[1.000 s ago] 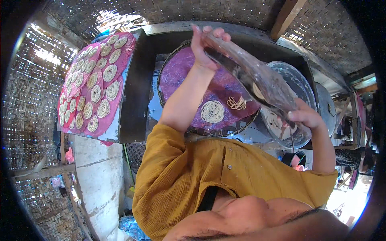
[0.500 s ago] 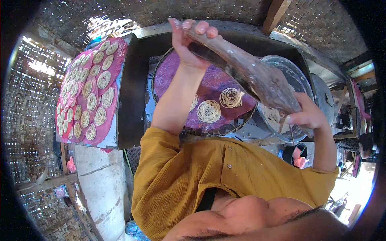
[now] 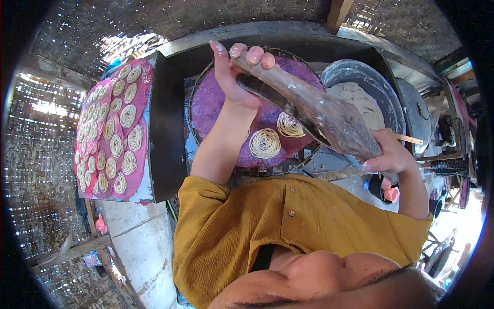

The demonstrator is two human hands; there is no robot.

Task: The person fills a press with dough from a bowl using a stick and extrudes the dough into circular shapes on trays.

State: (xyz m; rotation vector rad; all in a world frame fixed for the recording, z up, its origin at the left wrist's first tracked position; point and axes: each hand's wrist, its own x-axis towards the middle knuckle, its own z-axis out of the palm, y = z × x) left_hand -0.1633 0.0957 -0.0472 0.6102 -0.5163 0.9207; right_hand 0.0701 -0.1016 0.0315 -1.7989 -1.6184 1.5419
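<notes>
My left hand (image 3: 239, 74) holds the upper end of a long, worn wooden press (image 3: 329, 105), fingers over its edge and thumb up. At the lower right end, my right hand (image 3: 392, 153) is closed around it. A dark gap runs lengthwise along the tool. It slants over a round tray lined with purple sheeting (image 3: 218, 103). Coiled rings of pale dough strands (image 3: 265, 143) lie on this tray, partly covered by my left arm and the tool. A pale stick (image 3: 409, 139) juts out beside my right hand; whether I hold it is hidden.
Right of the tray stands a grey basin (image 3: 393, 90) with pale dough (image 3: 360, 100) in it. A pink-covered board (image 3: 139, 170) at left carries several dough coils. A dark panel (image 3: 170, 123) separates it from the tray. A pink cup (image 3: 391, 194) sits low at right.
The press has dropped slightly in view, with both hands still on it. More dough shows in the basin. The pale stick now points right from beside my right hand.
</notes>
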